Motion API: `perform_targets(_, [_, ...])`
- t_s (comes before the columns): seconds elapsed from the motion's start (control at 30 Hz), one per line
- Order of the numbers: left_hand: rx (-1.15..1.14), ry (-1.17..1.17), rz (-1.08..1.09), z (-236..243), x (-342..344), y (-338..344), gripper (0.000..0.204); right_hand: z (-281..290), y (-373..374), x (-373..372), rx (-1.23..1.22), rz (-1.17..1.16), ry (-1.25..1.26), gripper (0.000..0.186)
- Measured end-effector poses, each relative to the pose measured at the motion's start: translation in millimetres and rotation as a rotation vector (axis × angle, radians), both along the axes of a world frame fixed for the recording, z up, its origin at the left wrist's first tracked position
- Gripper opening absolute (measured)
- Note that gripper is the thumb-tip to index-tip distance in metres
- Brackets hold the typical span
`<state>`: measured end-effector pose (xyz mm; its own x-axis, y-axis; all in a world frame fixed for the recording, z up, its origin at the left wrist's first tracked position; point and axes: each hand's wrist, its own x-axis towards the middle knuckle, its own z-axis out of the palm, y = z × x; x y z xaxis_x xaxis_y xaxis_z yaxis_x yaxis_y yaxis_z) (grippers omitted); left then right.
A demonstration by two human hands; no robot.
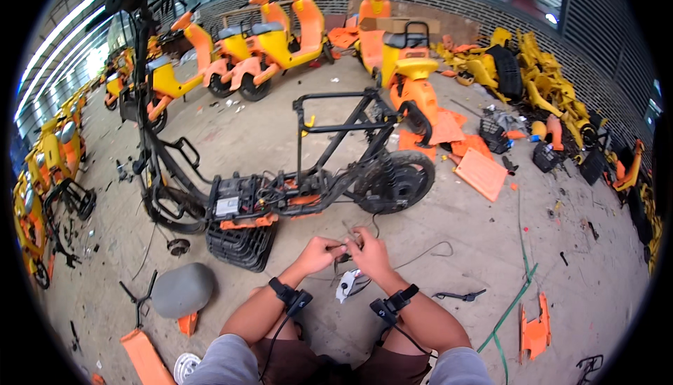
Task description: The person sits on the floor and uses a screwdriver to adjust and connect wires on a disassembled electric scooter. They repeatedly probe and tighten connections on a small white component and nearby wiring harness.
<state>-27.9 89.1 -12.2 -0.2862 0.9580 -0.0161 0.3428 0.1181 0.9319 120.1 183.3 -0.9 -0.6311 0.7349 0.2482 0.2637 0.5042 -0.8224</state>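
In the head view, the left hand (324,253) and the right hand (370,253) nearly met on the near side of a stripped scooter frame (336,129). Both were mostly closed, thumbs and forefingers pinching a thin dark cable (343,257) between them; the exact spot where each gripped was too small to tell. Just nearer than the fingers, a silvery-white part (345,286) with a round black knob lay beside dark wires, and a loose wire (434,245) looped out to the right over the concrete floor (449,308).

To the left of the hands, a black ribbed basket (242,248) sat under the near side of the frame; its inside could not be seen. Above it, the frame's low middle section held a dark box (245,190) with a pale label, crowded by wiring. Far to the right, a black crate (547,156) stood near a heap of yellow panels (536,70), and another black basket (494,136) lay close to orange panels (481,173). What either contained could not be told.
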Motion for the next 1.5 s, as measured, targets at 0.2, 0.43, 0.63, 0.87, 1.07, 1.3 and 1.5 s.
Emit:
perform_targets(0.2, [-0.111,-0.039,-0.057,-1.6,-1.4,3.4,0.022,-10.2,7.5,4.2,-0.052,0.034,-0.023,0.026])
perform_targets(0.43, [-0.064,-0.052,-0.02,-1.8,1.1,-2.1,0.026,0.9,3.1,6.4,-0.156,0.046,-0.042,0.024])
perform_targets(0.63, [0.015,0.042,-0.017,6.8,1.6,-16.3,0.02,-1.3,4.5,4.4,-0.269,0.126,-0.002,0.023])
perform_targets(0.87, [0.156,0.165,-0.022,-14.4,17.7,-15.2,0.018,-31.1,8.0,13.1,-0.283,0.072,0.053,0.021])
perform_targets(1.07, [0.055,-0.044,0.051,4.9,20.3,-14.2,0.023,-7.1,0.0,7.0,-0.299,0.066,0.073,0.021])
perform_targets(1.3, [0.134,-0.174,0.173,5.2,17.9,-8.1,0.022,1.6,4.3,5.9,-0.293,0.066,0.082,0.014])
perform_targets(1.5, [0.101,-0.138,0.078,-0.3,12.1,-15.9,0.019,13.8,11.5,15.9,-0.43,0.186,-0.047,0.015])
